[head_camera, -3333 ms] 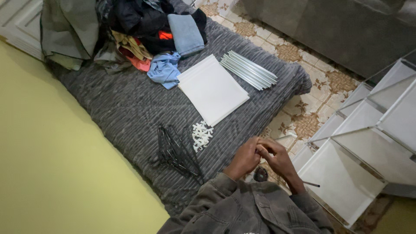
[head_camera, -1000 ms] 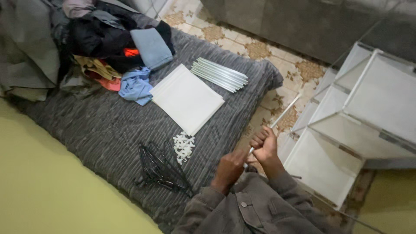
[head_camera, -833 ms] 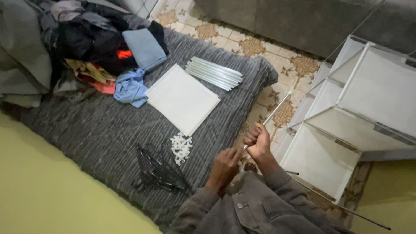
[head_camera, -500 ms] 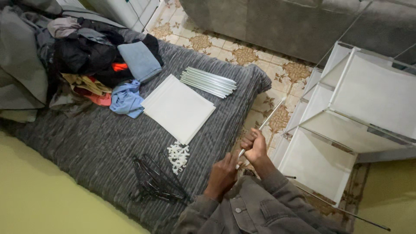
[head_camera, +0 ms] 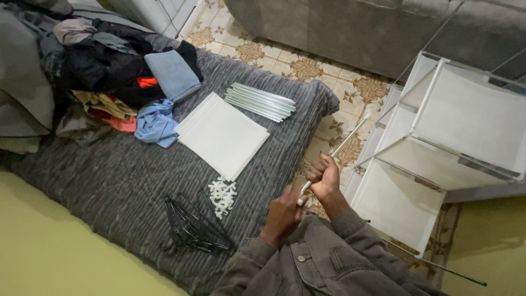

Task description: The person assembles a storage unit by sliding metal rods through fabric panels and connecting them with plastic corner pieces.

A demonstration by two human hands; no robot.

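A heap of clothes [head_camera: 104, 71] fills the far left end of the grey mattress [head_camera: 109, 175], with a folded blue cloth [head_camera: 172, 74] on its right edge. Next along the mattress lies a flat stack of white panels [head_camera: 222, 134], and just beyond that stack a bundle of white rods [head_camera: 260, 101] rests near the mattress's far edge. On the near side of the mattress a cluster of black wire pieces [head_camera: 194, 225] lies beside a small pile of white plastic connectors [head_camera: 222, 196], which sits just below the corner of the panels.

At the mattress's right edge the left hand [head_camera: 285, 211] has its fingers curled at the lower end of a thin white rod [head_camera: 342, 143]; whether they actually grip it cannot be told. Just beside it, the right hand [head_camera: 324, 176] has its fingers clenched around the same rod, slightly higher up. The rod slants up and to the right from the hands, over the patterned floor tiles [head_camera: 307, 68] off the mattress's right side, its far end close to the white fabric shelf unit [head_camera: 449, 148] that lies tilted on the floor. A grey sofa [head_camera: 350, 27] stands beyond the mattress's far end.
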